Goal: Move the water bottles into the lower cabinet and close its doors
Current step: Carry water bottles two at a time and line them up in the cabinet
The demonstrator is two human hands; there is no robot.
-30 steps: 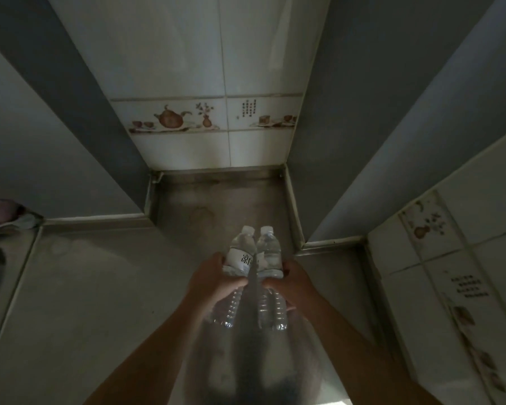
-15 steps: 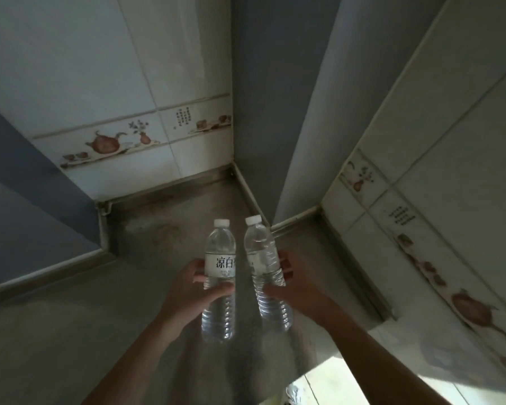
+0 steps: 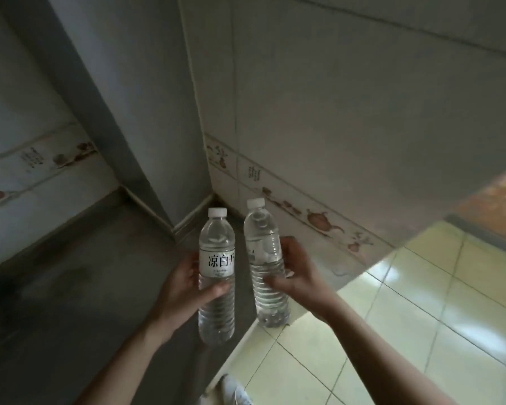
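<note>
Compared with a second ago, our view has turned to the right: the steel counter [image 3: 79, 287] and its back corner, which filled the picture before, now sit at the left, and the pale tiled floor [image 3: 392, 331] has come into sight at the lower right. We judge that we are turning away from the counter with both bottles lifted off it, so the carrying step toward the lower cabinet has begun; the cabinet itself and its doors are not in view, so we cannot say how far it is. The tiled wall [image 3: 348, 112] with its painted teapot border stands close on the right, and the grey panel [image 3: 135, 83] rises just behind the bottles. The counter edge runs diagonally under our forearms, and the open room is the floor to the right and below. A white shoe [image 3: 234, 390] shows at the bottom edge. The two bottles have also moved apart: before they were touching side by side, now a clear gap is between them. Our left hand [image 3: 184, 285] is wrapped around the labelled water bottle [image 3: 216, 273], thumb across the front under the label. Our right hand [image 3: 295, 273] grips the plain water bottle [image 3: 268, 264] at its middle. Both are upright, caps on, the right one tilted slightly.
</note>
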